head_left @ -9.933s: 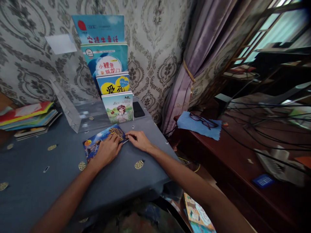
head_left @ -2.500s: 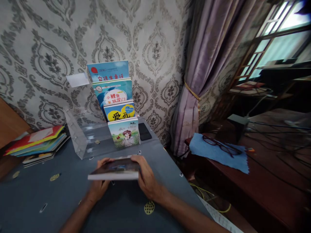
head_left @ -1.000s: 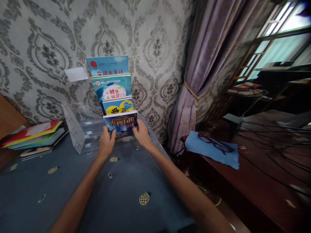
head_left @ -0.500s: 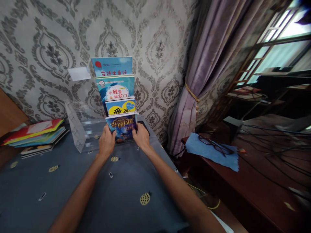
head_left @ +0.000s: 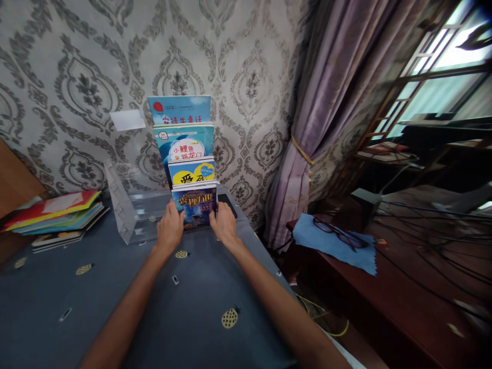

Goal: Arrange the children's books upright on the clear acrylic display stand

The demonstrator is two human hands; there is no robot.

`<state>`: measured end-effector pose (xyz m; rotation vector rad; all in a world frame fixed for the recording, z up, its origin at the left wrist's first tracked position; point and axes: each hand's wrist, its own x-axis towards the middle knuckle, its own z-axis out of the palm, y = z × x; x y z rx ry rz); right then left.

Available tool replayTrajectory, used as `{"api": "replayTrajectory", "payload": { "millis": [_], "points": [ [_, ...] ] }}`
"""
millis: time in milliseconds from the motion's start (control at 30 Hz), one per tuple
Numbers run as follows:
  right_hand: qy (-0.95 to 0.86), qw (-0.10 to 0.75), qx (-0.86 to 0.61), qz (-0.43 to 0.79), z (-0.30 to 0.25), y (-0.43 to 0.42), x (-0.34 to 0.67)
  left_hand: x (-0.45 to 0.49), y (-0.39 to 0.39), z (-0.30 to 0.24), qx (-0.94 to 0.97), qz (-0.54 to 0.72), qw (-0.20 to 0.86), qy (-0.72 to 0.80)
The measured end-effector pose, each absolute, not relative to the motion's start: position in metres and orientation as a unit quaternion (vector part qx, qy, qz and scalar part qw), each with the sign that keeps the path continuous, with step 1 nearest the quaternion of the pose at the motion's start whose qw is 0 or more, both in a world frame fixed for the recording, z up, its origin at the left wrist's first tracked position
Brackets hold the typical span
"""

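Observation:
A dark blue book [head_left: 197,207] with gold lettering stands upright at the front of a stepped row. My left hand [head_left: 170,225] is closed on its left edge, thumb on the cover. On its right edge my right hand [head_left: 224,220] is closed the same way. Behind it rise a blue and yellow book [head_left: 192,173], a teal book [head_left: 186,142] and, tallest, a light blue book [head_left: 180,108]. A clear acrylic stand [head_left: 122,205] holds the row; its left part shows bare. My fingertips are hidden behind the book.
A pile of colourful books and folders [head_left: 57,215] lies at the left on the patterned tablecloth [head_left: 126,287]. A dark flat object [head_left: 227,204] is behind my right hand. At the right, a reddish-brown desk [head_left: 384,302] bears a blue cloth [head_left: 330,243], glasses [head_left: 340,233] and tangled cables.
The front book sits slightly lower relative to the books behind it. Both hands keep their hold at its sides. The whole view has shifted a little.

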<state>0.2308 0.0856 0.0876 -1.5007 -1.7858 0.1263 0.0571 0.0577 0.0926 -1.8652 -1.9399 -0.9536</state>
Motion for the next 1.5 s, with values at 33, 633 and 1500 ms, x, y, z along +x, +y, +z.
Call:
{"api": "replayTrajectory", "payload": {
  "millis": [33, 633, 1500],
  "points": [
    [-0.702, 0.397, -0.589, 0.050, 0.086, 0.087, 0.231, 0.057, 0.058, 0.093, -0.648, -0.329, 0.143, -0.672],
    [-0.684, 0.514, -0.504, 0.117, 0.068, 0.100, 0.231, 0.060, 0.054, 0.101, -0.651, -0.272, 0.104, -0.701],
    [-0.673, 0.508, -0.529, 0.092, 0.058, 0.099, 0.222, 0.056, 0.063, 0.091, -0.652, -0.308, 0.097, -0.686]
  ]
}}
